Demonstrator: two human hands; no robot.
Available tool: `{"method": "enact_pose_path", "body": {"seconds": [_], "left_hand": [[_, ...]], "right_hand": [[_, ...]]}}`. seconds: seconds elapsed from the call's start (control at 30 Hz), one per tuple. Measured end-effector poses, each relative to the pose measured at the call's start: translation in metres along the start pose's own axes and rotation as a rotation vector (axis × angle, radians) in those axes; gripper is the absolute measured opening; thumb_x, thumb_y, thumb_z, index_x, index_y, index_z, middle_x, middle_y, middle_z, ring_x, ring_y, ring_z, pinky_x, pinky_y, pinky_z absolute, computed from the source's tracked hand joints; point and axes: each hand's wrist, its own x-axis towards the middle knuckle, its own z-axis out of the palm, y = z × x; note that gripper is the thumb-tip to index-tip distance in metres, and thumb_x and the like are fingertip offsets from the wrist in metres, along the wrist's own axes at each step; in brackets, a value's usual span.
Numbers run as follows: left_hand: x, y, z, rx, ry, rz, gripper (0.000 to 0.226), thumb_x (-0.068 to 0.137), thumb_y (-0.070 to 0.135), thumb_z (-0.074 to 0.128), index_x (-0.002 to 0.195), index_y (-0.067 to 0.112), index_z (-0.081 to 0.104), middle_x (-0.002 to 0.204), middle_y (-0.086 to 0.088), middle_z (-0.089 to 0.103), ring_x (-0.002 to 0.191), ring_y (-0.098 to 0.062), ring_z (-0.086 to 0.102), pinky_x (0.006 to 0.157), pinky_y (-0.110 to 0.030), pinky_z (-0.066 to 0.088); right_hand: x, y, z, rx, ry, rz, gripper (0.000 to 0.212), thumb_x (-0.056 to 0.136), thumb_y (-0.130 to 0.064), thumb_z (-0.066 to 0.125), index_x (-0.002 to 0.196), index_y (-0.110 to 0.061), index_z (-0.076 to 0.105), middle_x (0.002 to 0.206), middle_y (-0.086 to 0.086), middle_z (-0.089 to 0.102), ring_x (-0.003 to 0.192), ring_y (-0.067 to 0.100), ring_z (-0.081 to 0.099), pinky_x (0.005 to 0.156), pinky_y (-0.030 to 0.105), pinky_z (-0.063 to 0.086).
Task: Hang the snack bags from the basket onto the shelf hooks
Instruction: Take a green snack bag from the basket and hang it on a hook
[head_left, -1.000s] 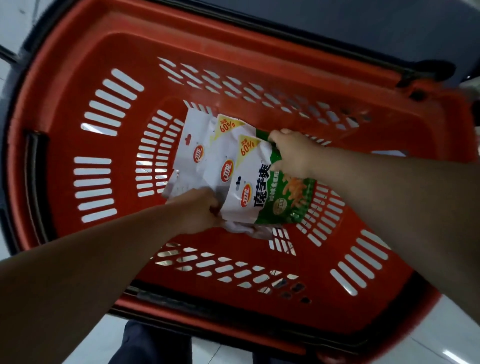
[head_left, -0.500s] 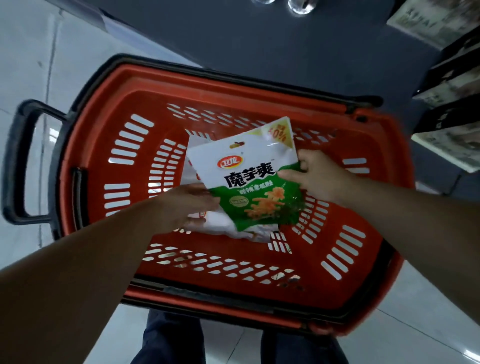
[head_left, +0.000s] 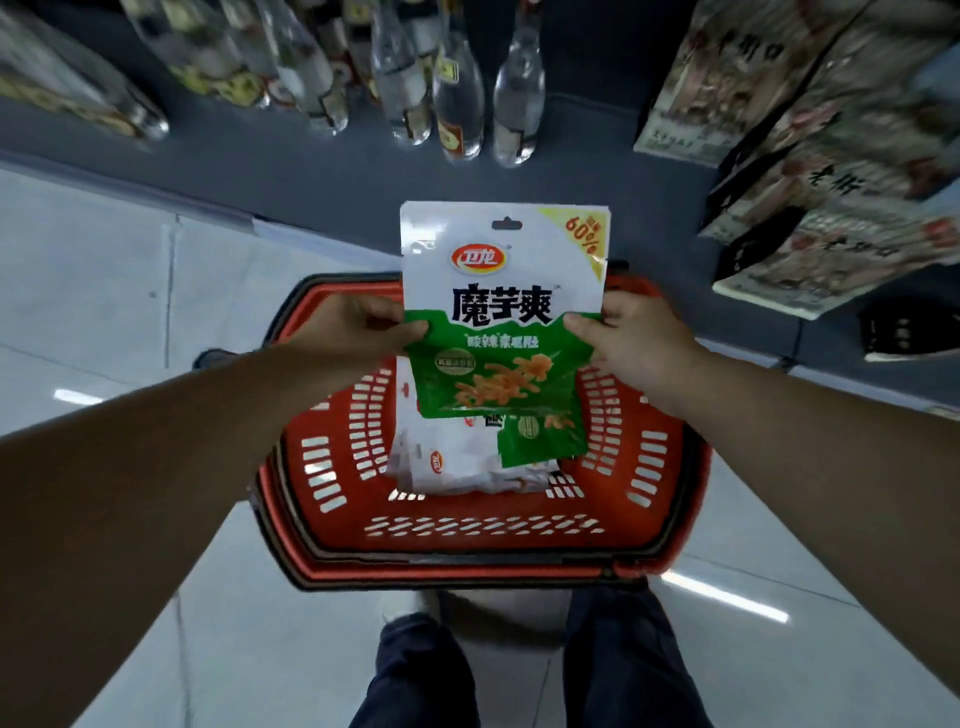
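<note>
Above the red basket (head_left: 483, 540), the left hand (head_left: 358, 332) and right hand (head_left: 631, 338) pinch the snack bag (head_left: 501, 312) upright by its side edges, fingers clamped. Best to keep it flat and level so the hang hole (head_left: 506, 224) faces a hook squarely; no hook shows yet.

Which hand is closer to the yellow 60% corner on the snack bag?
Right. The right hand pinches the held snack bag at its right edge, below the yellow 60% corner. The left hand pinches the opposite edge, farther away.

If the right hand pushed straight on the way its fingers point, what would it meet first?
The right hand pinches the snack bag by its right edge and its fingers point toward the left hand. So first the bag itself, then likely the left hand's fingertips; depth is unclear.
</note>
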Motion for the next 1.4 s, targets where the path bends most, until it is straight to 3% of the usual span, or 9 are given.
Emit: {"method": "enact_pose_path", "body": {"seconds": [0.17, 0.37, 0.5, 0.6, 0.73, 0.9, 1.03, 1.3, 1.4], "left_hand": [[-0.044, 0.088, -0.068, -0.062, -0.045, 0.173, 0.031, 0.084, 0.023, 0.069, 0.075, -0.006, 0.063, 0.066, -0.012, 0.064, 0.061, -0.017, 0.058, 0.061, -0.022, 0.046], [-0.125, 0.218, -0.145, -0.059, -0.052, 0.382, 0.02, 0.087, 0.015, 0.065, 0.079, -0.003, 0.066, 0.058, 0.005, 0.067, 0.049, -0.002, 0.05, 0.052, -0.012, 0.039], [-0.198, 0.313, -0.185, -0.039, -0.036, 0.548, 0.038, 0.085, 0.025, 0.068, 0.082, -0.013, 0.061, 0.068, -0.026, 0.066, 0.059, -0.014, 0.051, 0.061, -0.024, 0.041], [-0.249, 0.383, -0.205, -0.049, -0.023, 0.631, 0.027, 0.091, 0.007, 0.059, 0.066, -0.002, 0.059, 0.049, 0.004, 0.061, 0.041, 0.003, 0.05, 0.049, -0.014, 0.042], [-0.302, 0.467, -0.229, 0.019, 0.015, 0.781, 0.041, 0.082, 0.036, 0.069, 0.067, -0.001, 0.063, 0.078, -0.025, 0.07, 0.07, -0.016, 0.057, 0.075, -0.041, 0.051], [-0.356, 0.563, -0.241, 0.103, 0.094, 0.864, 0.034, 0.089, 0.027, 0.066, 0.062, 0.006, 0.061, 0.056, -0.006, 0.049, 0.052, -0.012, 0.04, 0.051, -0.021, 0.032], [-0.385, 0.623, -0.238, 0.138, 0.105, 0.935, 0.035, 0.09, 0.025, 0.064, 0.061, 0.005, 0.062, 0.057, -0.002, 0.056, 0.055, -0.015, 0.045, 0.051, -0.024, 0.032], [-0.402, 0.712, -0.22, 0.132, 0.146, 1.027, 0.059, 0.079, 0.046, 0.07, 0.082, -0.012, 0.061, 0.079, -0.019, 0.067, 0.074, -0.034, 0.064, 0.084, -0.04, 0.055], [-0.401, 0.732, -0.215, 0.083, 0.207, 1.03, 0.047, 0.086, 0.038, 0.066, 0.072, -0.006, 0.058, 0.069, -0.01, 0.057, 0.058, -0.017, 0.05, 0.064, -0.028, 0.053]], "right_hand": [[-0.064, -0.094, -0.039, 0.08, 0.107, -0.182, 0.023, 0.09, -0.019, 0.063, 0.113, -0.017, 0.066, 0.094, -0.008, 0.067, 0.086, 0.015, 0.066, 0.085, 0.028, 0.055], [-0.165, -0.206, -0.098, 0.155, 0.205, -0.34, 0.013, 0.091, -0.016, 0.061, 0.093, -0.03, 0.062, 0.104, 0.0, 0.068, 0.088, 0.014, 0.068, 0.078, 0.033, 0.056], [-0.251, -0.286, -0.149, 0.162, 0.299, -0.464, 0.018, 0.092, -0.016, 0.06, 0.09, -0.033, 0.059, 0.093, -0.011, 0.066, 0.083, 0.006, 0.064, 0.08, 0.032, 0.054], [-0.311, -0.34, -0.192, 0.169, 0.372, -0.55, 0.016, 0.092, -0.014, 0.06, 0.09, -0.03, 0.063, 0.091, -0.006, 0.069, 0.079, 0.006, 0.068, 0.07, 0.024, 0.055], [-0.376, -0.398, -0.248, 0.212, 0.486, -0.657, 0.014, 0.09, -0.002, 0.059, 0.091, -0.013, 0.066, 0.077, 0.002, 0.073, 0.056, 0.004, 0.065, 0.049, 0.015, 0.049], [-0.439, -0.447, -0.311, 0.209, 0.579, -0.762, 0.014, 0.087, 0.007, 0.058, 0.085, -0.004, 0.067, 0.06, -0.007, 0.07, 0.051, -0.004, 0.062, 0.05, 0.009, 0.046], [-0.466, -0.47, -0.361, 0.19, 0.664, -0.805, 0.014, 0.087, -0.005, 0.065, 0.092, 0.008, 0.067, 0.079, 0.018, 0.072, 0.064, 0.012, 0.064, 0.062, 0.024, 0.048], [-0.492, -0.507, -0.445, 0.207, 0.696, -0.863, 0.022, 0.092, -0.022, 0.061, 0.071, -0.015, 0.06, 0.059, 0.008, 0.062, 0.054, 0.017, 0.047, 0.051, 0.023, 0.034], [-0.486, -0.519, -0.465, 0.191, 0.762, -0.884, 0.035, 0.092, -0.025, 0.061, 0.064, -0.01, 0.045, 0.046, -0.003, 0.041, 0.052, 0.018, 0.032, 0.052, 0.027, 0.025]]}}
